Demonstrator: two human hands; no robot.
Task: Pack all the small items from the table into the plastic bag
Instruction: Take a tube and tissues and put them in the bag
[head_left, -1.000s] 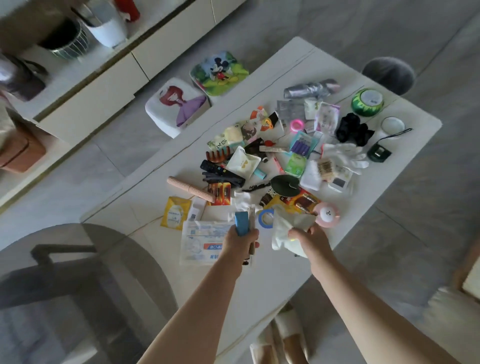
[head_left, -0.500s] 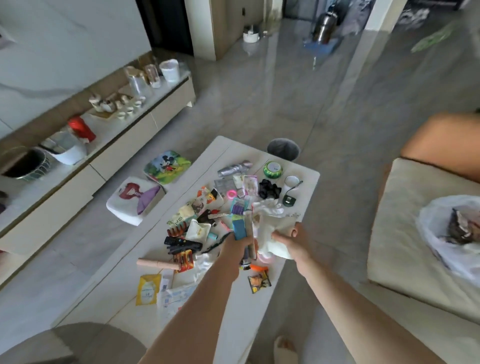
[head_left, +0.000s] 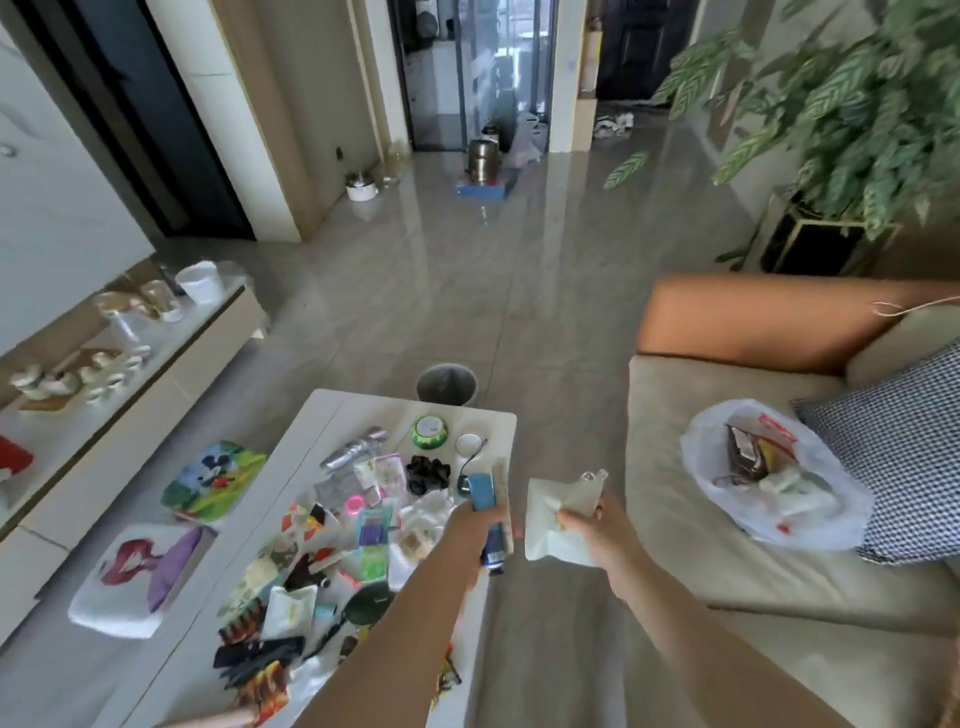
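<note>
Plastic bag (head_left: 779, 486) lies at three o'clock; left hand (head_left: 475, 522) grips a blue tube (head_left: 483, 493), right hand (head_left: 597, 525) pinches a white packet (head_left: 550, 512).

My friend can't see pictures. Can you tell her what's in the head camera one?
A person's left hand grips a blue tube and the right hand grips a white pouch, both lifted over the edge of a white table crowded with small items. To the right, an open plastic bag, partly filled, sits on a beige sofa.

Glossy tiled floor (head_left: 467, 291), translucent plastic bag (head_left: 779, 478), matt cloth sofa (head_left: 675, 467), smooth white table (head_left: 322, 431).
</note>
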